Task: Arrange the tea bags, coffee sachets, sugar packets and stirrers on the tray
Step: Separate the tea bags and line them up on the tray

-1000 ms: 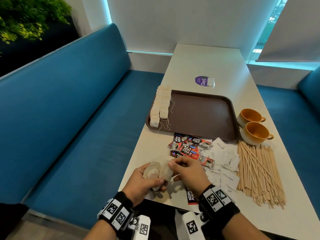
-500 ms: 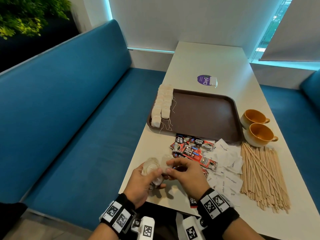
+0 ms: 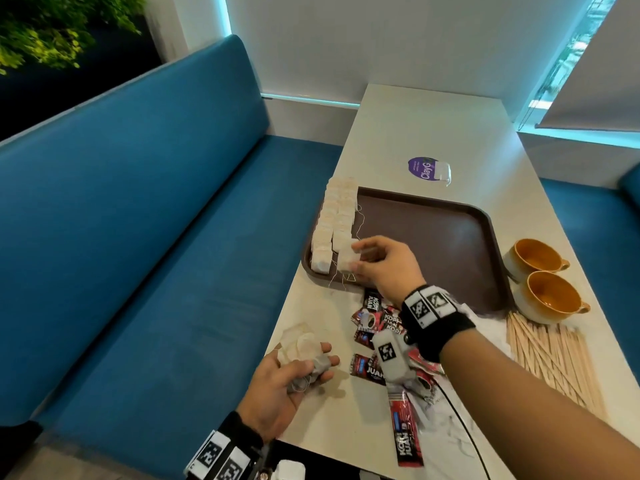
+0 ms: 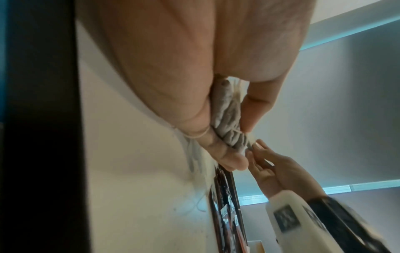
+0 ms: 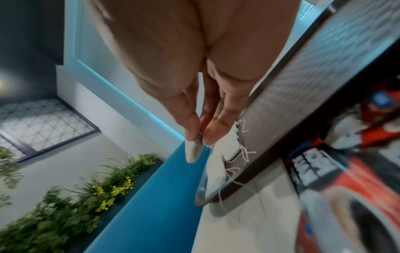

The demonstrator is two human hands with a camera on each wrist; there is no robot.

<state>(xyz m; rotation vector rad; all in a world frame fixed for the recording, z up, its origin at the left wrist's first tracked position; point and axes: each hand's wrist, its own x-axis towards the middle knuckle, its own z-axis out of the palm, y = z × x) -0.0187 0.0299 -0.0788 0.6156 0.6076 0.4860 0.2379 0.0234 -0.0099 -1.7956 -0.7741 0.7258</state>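
Observation:
A brown tray [image 3: 450,237] lies on the table with two rows of white tea bags [image 3: 332,216] along its left edge. My right hand [image 3: 356,259] pinches one tea bag [image 3: 346,261] over the near end of the second row; that tea bag [image 5: 193,152] hangs from thumb and fingertip in the right wrist view. My left hand [image 3: 311,368] near the table's left edge grips a bunch of tea bags [image 4: 227,123], with a clear wrapper [image 3: 298,341] beside it. Red coffee sachets [image 3: 374,317], white sugar packets [image 3: 485,327] and wooden stirrers [image 3: 554,362] lie loose on the table.
Two orange-lined cups [image 3: 540,278] stand right of the tray. A purple round sticker with a small clear box [image 3: 429,169] lies beyond the tray. Blue bench seats [image 3: 138,237] run along the left of the table, and another is on the right.
My right hand left the left hand with one tea bag and reached forward to the tray's near-left corner. The left hand stayed at the table edge holding the remaining bags.

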